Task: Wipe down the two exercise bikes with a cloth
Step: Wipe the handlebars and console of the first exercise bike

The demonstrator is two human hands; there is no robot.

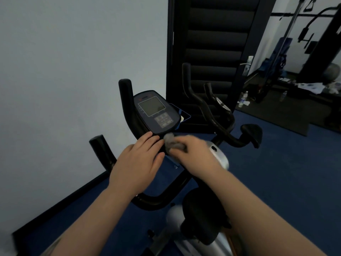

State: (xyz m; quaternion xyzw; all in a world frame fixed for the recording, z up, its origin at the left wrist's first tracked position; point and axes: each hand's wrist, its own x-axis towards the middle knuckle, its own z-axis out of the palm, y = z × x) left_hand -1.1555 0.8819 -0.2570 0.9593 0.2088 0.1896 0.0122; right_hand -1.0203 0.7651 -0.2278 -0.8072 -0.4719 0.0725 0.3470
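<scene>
The right hand (191,150) has its fingers bunched round the grey cloth (172,143), just under the near bike's console (156,112). The left hand (140,159) lies flat beside it, fingers straight. Wiping is at the console's base; next likely the handlebars, then the second bike (221,111) behind.

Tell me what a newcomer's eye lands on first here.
Two bare arms reach in from below: the right hand grips a grey cloth just under the near bike's console, while the left hand rests flat beside it. Behind, by the dark door, stands the second bike.
</scene>
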